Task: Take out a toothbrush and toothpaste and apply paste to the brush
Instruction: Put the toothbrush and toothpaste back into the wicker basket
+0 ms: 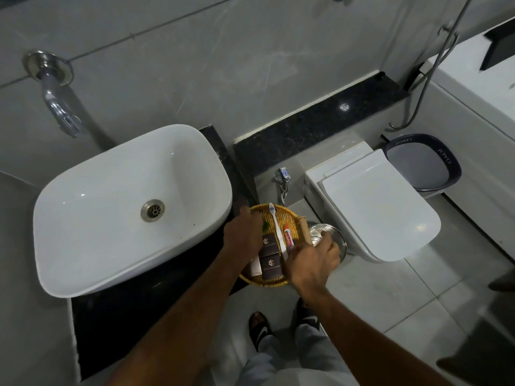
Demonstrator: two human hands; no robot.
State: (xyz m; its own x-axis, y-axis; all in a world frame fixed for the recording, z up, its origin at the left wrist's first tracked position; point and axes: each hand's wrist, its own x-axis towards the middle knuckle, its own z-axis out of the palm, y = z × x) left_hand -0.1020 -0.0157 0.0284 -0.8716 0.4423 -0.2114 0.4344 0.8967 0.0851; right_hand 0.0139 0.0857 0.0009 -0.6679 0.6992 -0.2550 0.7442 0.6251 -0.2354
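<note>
A round wicker tray (289, 215) sits on the dark counter's right end, partly overhanging it. On it lie a white toothbrush (276, 221), bristles pointing away from me, and beside it a small red toothpaste tube (288, 235). My left hand (245, 232) rests on the tray's left rim with fingers curled over the edge. My right hand (312, 263) hovers over the tray's near right part, its fingers bent at the near ends of the tube and the brush handle. Whether it grips either is hidden.
Two dark small boxes (270, 254) and a pale sachet lie in the tray, with a wooden handle (305, 232) at its right rim. White basin (111, 218) to the left, wall tap (61, 107) above it. A steel bin (331, 238) and a toilet (376, 207) stand to the right.
</note>
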